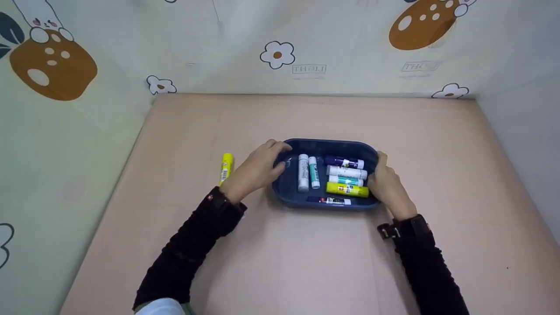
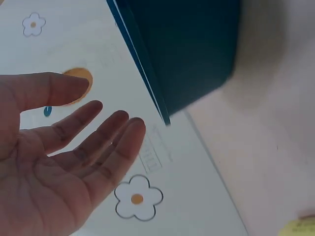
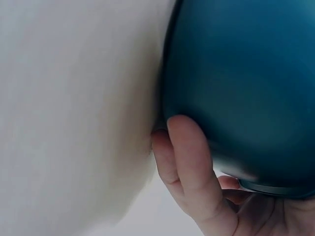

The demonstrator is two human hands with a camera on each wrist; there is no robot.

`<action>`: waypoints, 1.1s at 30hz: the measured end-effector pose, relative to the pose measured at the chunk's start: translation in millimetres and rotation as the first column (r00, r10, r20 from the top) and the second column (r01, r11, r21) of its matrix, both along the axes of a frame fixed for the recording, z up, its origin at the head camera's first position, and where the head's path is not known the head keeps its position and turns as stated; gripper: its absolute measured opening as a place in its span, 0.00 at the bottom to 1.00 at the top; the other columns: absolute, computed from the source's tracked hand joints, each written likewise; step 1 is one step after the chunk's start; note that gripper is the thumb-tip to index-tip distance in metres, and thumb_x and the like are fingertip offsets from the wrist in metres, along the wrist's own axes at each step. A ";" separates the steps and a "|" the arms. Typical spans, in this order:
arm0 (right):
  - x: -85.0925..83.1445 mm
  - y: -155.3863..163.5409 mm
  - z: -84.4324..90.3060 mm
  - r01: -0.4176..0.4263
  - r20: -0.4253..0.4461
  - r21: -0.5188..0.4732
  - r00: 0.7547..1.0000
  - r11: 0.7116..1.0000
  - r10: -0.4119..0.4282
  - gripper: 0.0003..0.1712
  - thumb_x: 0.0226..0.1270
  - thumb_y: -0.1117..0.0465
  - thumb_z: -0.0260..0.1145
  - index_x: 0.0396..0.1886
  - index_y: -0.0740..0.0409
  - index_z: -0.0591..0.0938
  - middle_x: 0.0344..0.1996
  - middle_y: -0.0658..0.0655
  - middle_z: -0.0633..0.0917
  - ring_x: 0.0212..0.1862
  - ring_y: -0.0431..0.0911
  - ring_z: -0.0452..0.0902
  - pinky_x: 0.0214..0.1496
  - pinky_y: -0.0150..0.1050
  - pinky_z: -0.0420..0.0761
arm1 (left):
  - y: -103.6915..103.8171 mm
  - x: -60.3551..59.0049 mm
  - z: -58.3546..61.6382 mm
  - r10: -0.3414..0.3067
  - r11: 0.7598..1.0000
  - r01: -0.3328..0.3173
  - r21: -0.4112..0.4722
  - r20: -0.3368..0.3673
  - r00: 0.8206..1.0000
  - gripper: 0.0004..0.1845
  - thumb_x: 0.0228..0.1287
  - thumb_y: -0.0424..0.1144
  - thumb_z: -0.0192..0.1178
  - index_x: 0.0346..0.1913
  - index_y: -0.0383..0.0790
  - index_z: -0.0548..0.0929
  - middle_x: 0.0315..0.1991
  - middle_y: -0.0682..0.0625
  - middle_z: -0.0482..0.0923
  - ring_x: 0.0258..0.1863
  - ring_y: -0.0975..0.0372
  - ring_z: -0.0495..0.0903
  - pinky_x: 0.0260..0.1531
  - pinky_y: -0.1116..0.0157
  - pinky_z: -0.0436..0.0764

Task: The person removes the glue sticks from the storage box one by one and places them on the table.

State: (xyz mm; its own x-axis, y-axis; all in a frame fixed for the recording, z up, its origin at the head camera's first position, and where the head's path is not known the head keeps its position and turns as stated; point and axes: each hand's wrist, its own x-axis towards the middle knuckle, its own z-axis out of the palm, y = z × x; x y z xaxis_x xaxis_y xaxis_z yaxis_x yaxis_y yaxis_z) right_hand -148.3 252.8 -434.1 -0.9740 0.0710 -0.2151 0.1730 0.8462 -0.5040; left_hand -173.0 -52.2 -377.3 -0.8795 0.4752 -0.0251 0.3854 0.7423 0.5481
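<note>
The right hand (image 1: pixel 387 186) grasps the right end of the dark blue tray (image 1: pixel 329 145), fingers curled round its wall (the wrist view shows them pressed to the outside); the left hand (image 1: pixel 258 168) lies at the left rim with fingers straight and spread, gripping nothing; the tray sits mid-table holding several glue sticks (image 1: pixel 347 189); a yellow glue stick (image 1: pixel 226 168) lies on the table (image 1: pixel 306 262) just left of the left hand.

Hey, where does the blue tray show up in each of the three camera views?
Head: the blue tray sits mid-table, between both hands.
Left wrist: its dark outer wall fills the top centre, beyond the left hand.
Right wrist: its rounded side fills the right half, the right hand against it.
Shared landmark: the tray's blue wall itself.
</note>
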 end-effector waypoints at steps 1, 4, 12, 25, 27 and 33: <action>-0.2 -0.2 -0.3 0.000 -0.004 -0.002 1.000 1.000 0.000 0.36 0.62 0.68 0.43 0.69 0.66 0.43 0.49 0.82 0.73 0.44 0.67 0.76 0.42 0.56 0.75 | 3.9 0.1 -0.3 -0.005 1.000 0.005 0.002 0.019 1.000 0.21 0.65 0.37 0.53 0.61 0.42 0.70 0.58 0.45 0.70 0.59 0.56 0.70 0.60 0.59 0.69; -0.4 -0.6 -0.9 -0.001 -0.015 -0.008 1.000 1.000 0.000 0.36 0.62 0.68 0.43 0.69 0.66 0.43 0.48 0.82 0.73 0.44 0.68 0.76 0.42 0.57 0.75 | 14.9 -0.7 -3.5 -0.009 1.000 0.010 -0.017 0.058 0.998 0.21 0.65 0.37 0.53 0.61 0.43 0.70 0.58 0.45 0.70 0.57 0.58 0.71 0.59 0.59 0.70; 0.0 -1.2 -0.9 0.013 -0.011 -0.007 1.000 1.000 -0.013 0.37 0.62 0.68 0.44 0.69 0.65 0.43 0.48 0.83 0.73 0.45 0.69 0.75 0.43 0.58 0.74 | 36.5 -1.5 -16.0 -0.026 0.991 0.027 -0.135 0.010 1.000 0.26 0.62 0.37 0.56 0.63 0.35 0.66 0.54 0.38 0.71 0.51 0.53 0.76 0.52 0.58 0.76; 0.9 0.4 -1.1 -0.012 -0.047 -0.015 0.999 1.000 0.011 0.36 0.62 0.68 0.45 0.68 0.66 0.44 0.45 0.83 0.74 0.42 0.68 0.76 0.40 0.58 0.74 | 58.1 -8.5 -27.8 0.026 0.958 0.002 -0.285 0.093 0.995 0.34 0.60 0.50 0.60 0.62 0.34 0.64 0.51 0.36 0.71 0.46 0.49 0.78 0.44 0.54 0.79; 1.3 0.6 -2.1 -0.020 -0.059 -0.009 0.998 1.000 0.019 0.35 0.62 0.68 0.45 0.68 0.66 0.45 0.44 0.82 0.75 0.39 0.66 0.77 0.38 0.57 0.74 | 60.3 -8.9 -30.0 0.031 0.956 0.003 -0.293 0.112 0.993 0.34 0.60 0.52 0.60 0.61 0.34 0.64 0.50 0.37 0.73 0.46 0.50 0.78 0.44 0.55 0.79; 1.4 0.8 -2.7 -0.018 -0.065 -0.002 0.998 1.000 0.018 0.35 0.61 0.68 0.44 0.68 0.65 0.45 0.45 0.82 0.75 0.40 0.66 0.77 0.38 0.57 0.74 | 66.1 -8.7 -35.4 0.007 0.954 0.030 -0.299 0.121 0.993 0.39 0.56 0.54 0.63 0.63 0.34 0.62 0.52 0.37 0.74 0.50 0.50 0.77 0.48 0.56 0.77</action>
State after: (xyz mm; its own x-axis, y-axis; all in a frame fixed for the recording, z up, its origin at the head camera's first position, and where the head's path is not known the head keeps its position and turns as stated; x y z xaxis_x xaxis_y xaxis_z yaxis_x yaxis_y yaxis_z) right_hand -146.9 253.7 -436.7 -0.9871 0.0528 -0.1513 0.1244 0.8478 -0.5155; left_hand -181.7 13.9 -412.7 -0.8558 0.4400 -0.2721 0.3408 0.8752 0.3435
